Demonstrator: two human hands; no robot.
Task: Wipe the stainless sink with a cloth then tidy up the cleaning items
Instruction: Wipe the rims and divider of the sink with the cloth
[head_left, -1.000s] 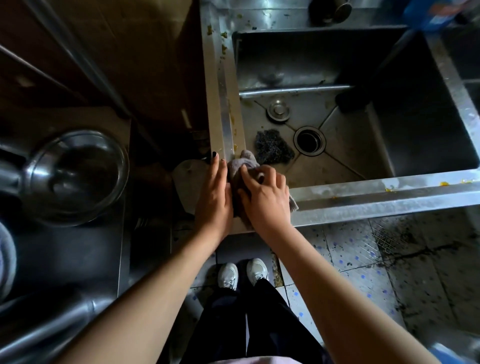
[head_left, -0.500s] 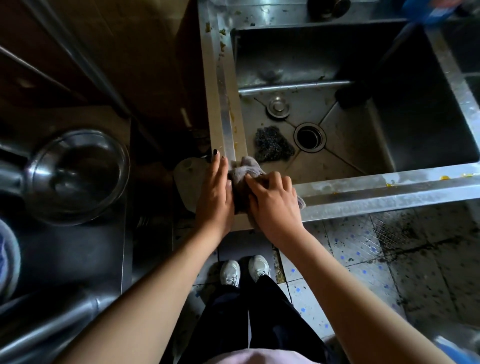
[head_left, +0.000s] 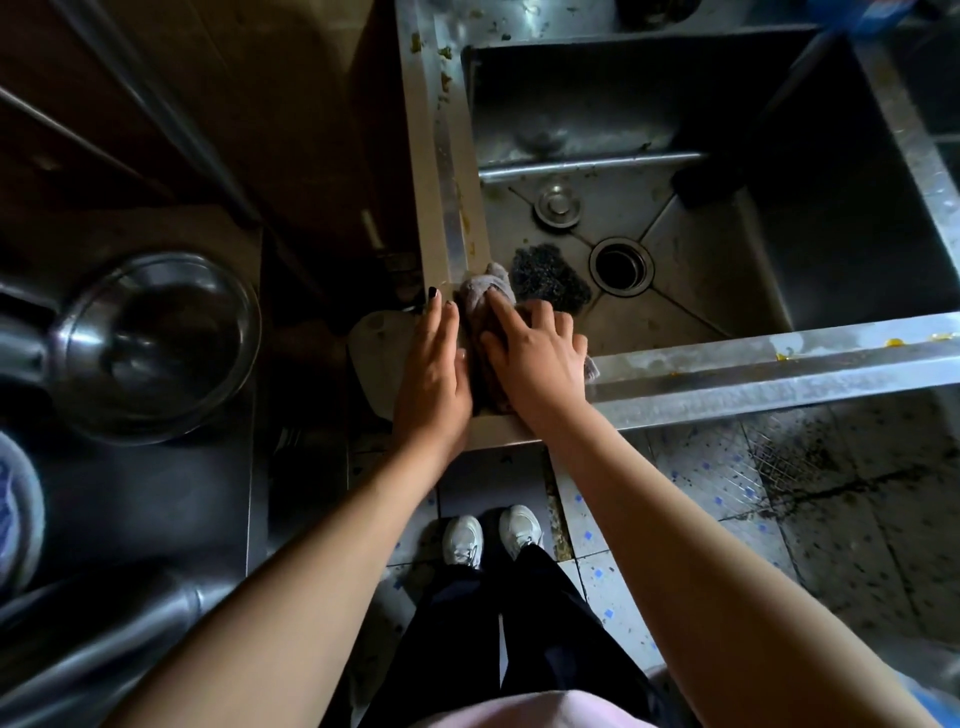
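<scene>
The stainless sink (head_left: 779, 364) fills the upper right, its rims spotted with yellow-green food bits. A grey-brown cloth (head_left: 480, 296) lies bunched on the sink's near left corner. My right hand (head_left: 535, 358) presses down on the cloth, index finger stretched out, the other fingers bent over it. My left hand (head_left: 434, 374) lies flat with straight fingers on the corner's outer edge, right beside the cloth. A dark steel-wool scourer (head_left: 548, 275) sits in the basin just past the cloth, next to the open drain (head_left: 621, 265). A metal drain plug (head_left: 558, 208) rests further back.
A large steel bowl (head_left: 156, 348) stands on a dark counter at the left. A pale flat board (head_left: 376, 358) sits below the sink corner. A blue item (head_left: 883, 13) is at the sink's far right rim. My feet (head_left: 491, 532) stand on speckled floor tiles.
My right hand has slid the cloth slightly left toward the corner and its index finger has stretched out. My left hand has stayed beside it.
</scene>
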